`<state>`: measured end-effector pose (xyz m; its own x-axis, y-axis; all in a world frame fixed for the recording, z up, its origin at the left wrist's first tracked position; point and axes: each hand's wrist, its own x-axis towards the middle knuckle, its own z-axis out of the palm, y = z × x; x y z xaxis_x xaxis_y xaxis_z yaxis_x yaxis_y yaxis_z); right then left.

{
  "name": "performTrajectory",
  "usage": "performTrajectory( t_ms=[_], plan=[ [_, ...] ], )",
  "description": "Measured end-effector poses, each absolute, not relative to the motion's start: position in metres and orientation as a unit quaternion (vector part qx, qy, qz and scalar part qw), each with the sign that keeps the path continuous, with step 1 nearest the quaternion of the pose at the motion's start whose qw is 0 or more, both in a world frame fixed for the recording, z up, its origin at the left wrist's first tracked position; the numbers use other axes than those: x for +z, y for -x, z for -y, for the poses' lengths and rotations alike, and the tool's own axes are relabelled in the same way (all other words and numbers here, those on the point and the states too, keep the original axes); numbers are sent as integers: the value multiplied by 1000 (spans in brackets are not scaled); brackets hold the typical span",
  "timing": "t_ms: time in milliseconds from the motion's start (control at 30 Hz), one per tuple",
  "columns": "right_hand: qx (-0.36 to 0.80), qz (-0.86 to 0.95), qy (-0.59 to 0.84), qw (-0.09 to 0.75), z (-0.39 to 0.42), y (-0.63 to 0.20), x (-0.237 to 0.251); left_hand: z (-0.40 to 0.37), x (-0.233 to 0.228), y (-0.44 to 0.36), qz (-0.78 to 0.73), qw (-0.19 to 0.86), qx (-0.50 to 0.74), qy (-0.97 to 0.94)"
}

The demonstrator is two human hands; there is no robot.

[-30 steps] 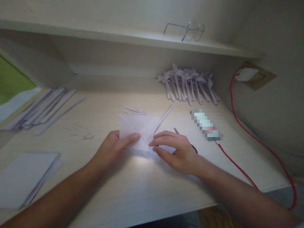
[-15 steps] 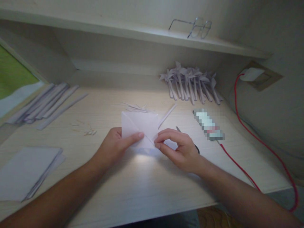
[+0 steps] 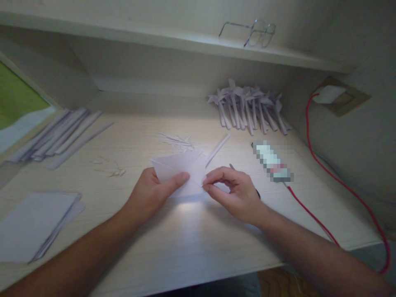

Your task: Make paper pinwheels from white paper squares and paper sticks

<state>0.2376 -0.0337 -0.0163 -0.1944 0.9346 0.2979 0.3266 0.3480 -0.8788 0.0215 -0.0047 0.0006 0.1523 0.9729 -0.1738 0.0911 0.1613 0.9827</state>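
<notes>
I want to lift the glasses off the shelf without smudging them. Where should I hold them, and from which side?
Probably pinch the glasses by the thin temple arm that stretches left along the shelf, coming from the front. That arm lies clear of the lenses on the right, so fingers stay off them.

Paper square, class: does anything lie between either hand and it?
Nothing visible does. The left hand already grips the paper square at its near left edge, and the right hand pinches its right corner. The scissors lie behind the right hand, off the paper.
</notes>
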Motion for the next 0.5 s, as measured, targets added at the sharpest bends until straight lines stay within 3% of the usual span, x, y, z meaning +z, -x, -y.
performTrajectory(
  t_ms=[267,500],
  plan=[
    [414,622,443,496,31,-235,-20,5,-1,-22,-511,561,378,-531],
    [444,617,449,471,32,-236,-17,4,1,-24,-529,558,391,-506]
  ],
)
